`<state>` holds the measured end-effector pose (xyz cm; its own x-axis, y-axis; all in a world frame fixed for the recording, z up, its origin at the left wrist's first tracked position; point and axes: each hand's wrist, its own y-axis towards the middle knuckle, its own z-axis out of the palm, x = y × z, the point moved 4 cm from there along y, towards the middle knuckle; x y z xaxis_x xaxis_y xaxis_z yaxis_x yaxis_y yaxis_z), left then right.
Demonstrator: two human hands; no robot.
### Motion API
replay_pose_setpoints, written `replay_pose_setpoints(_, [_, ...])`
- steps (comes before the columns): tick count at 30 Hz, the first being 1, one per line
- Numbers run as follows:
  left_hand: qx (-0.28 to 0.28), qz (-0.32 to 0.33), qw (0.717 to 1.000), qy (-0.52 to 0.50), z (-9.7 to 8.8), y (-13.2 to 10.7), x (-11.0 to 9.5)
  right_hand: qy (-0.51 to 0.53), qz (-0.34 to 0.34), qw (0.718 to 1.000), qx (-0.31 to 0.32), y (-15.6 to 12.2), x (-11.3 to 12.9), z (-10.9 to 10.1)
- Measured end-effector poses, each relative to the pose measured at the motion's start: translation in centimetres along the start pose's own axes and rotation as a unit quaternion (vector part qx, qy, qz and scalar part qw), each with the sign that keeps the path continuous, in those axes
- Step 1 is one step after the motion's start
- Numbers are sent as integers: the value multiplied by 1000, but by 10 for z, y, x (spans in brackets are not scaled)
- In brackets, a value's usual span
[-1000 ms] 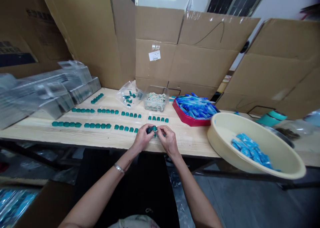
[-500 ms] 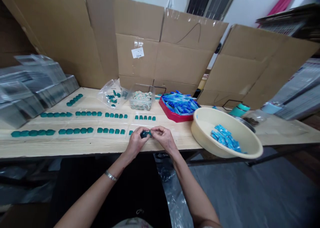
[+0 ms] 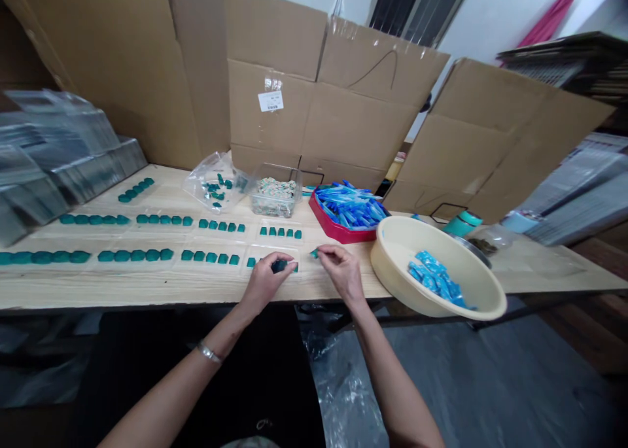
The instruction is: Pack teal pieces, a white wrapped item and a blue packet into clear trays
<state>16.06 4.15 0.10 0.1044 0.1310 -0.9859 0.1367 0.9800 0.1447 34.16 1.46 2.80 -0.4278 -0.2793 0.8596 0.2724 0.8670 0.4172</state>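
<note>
Two hands apart: left hand (image 3: 263, 282) grasping teal piece (image 3: 279, 265), right hand (image 3: 344, 273) apparently pinching chip (image 3: 314, 254); basin (image 3: 385, 291) beside.

A makeshift packing workshop: flattened cardboard cartons (image 3: 363, 114) stand at 12 o'clock behind a long wooden work surface (image 3: 147, 286) lined with rows of teal moulded pieces (image 3: 137, 256). Stacked clear plastic trays (image 3: 53, 154) sit at 10 o'clock, a red tray of blue parts (image 3: 333, 229) at 1 o'clock, and a cream plastic basin (image 3: 392, 284) at 2 o'clock.
</note>
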Motion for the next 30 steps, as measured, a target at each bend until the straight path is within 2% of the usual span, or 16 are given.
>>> replay_pose_setpoints(2, [-1,-64,998,-19,-5,-2,0,-48,-26,998,-38,14,-11,-14])
replay_pose_setpoints(5, [14,-136,989,-50,-10,-6,0,-92,-29,994,-44,32,-37,-21])
replay_pose_setpoints(10, [40,-153,984,-84,-14,-10,-3,-162,-56,985,5,42,-63,-13])
replay_pose_setpoints(19, [133,-178,961,-162,-6,-16,2,-237,-122,960,92,55,-57,-14])
replay_pose_setpoints(26, [139,-211,942,-222,-4,-17,2,-290,-136,935,151,65,-58,-10])
replay_pose_setpoints(30, [135,-243,911,-303,-2,-14,-1,-314,-136,923,176,65,-59,-10])
